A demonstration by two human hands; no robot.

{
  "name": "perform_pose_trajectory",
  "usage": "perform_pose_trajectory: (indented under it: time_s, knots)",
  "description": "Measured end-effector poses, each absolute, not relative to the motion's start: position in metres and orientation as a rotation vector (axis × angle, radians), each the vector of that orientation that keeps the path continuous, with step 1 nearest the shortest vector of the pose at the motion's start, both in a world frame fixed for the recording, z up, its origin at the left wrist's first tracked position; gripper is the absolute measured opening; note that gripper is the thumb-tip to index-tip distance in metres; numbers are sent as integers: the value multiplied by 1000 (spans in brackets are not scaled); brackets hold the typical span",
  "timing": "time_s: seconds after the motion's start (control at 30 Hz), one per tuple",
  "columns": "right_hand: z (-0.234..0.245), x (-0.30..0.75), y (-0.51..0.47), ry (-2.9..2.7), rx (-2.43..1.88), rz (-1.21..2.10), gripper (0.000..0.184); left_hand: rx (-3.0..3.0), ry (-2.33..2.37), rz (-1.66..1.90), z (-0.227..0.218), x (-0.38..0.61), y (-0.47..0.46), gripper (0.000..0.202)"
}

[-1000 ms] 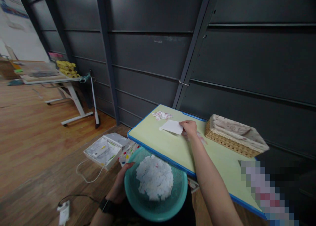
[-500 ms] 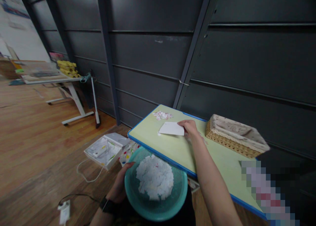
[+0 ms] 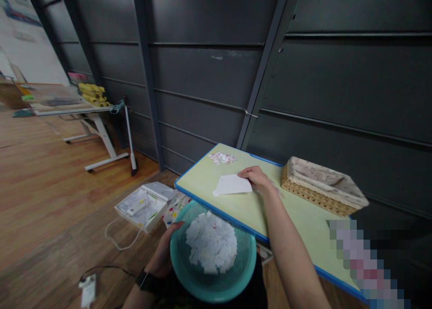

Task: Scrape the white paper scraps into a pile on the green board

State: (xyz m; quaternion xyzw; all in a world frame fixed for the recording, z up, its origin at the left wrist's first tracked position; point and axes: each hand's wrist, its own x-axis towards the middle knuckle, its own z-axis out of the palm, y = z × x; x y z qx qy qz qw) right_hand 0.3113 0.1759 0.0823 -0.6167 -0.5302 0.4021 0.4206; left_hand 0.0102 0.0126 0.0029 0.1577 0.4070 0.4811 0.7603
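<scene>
My left hand (image 3: 164, 250) grips the left rim of a teal plastic basket (image 3: 248, 255) at my lap, its thumb over the edge. Inside lies a heap of small white paper scraps (image 3: 212, 241). With my right hand (image 3: 254, 177) I pinch the right end of a white card (image 3: 232, 185), held low over the yellow-green table (image 3: 243, 212). A small white scrap (image 3: 216, 193) shows at the card's lower left corner. Farther back on the table lies a pile of pinkish-white scraps (image 3: 222, 157). More scraps are partly hidden behind my right wrist.
A wicker basket (image 3: 320, 194) with a cloth liner stands at the table's right. On the floor to the left are an opened white box (image 3: 140, 207) with a cable and a power strip (image 3: 88, 291). A dark panelled wall (image 3: 205, 70) rises behind the table.
My right hand has brought the card slightly nearer to me and down across the tabletop. My left hand and the teal basket have stayed in place.
</scene>
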Motion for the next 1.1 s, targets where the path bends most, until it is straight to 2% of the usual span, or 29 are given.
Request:
perform_pose_trajectory:
  time_s: [0.23,0.37,0.53,0.7,0.93,1.0,1.1]
  knots:
    - [90,299,169,-1612,-1403,1172,20,334,898,1052,8,12,13,9]
    - [98,297,163,-1591,-1316,1271,25,336,862,1061,11,12,12,7]
    - [100,303,164,-1382,-1289,1212,27,334,901,1027,10,11,11,9]
    - [92,304,169,-1438,-1396,1136,25,345,962,1027,8,12,11,10]
    - [95,296,163,-1606,-1338,1289,33,311,965,1016,11,12,12,9]
    - [96,296,165,-1509,-1301,1246,41,318,968,1028,11,13,12,9]
    - [96,301,172,-1224,-1287,970,52,318,949,1044,11,13,13,8]
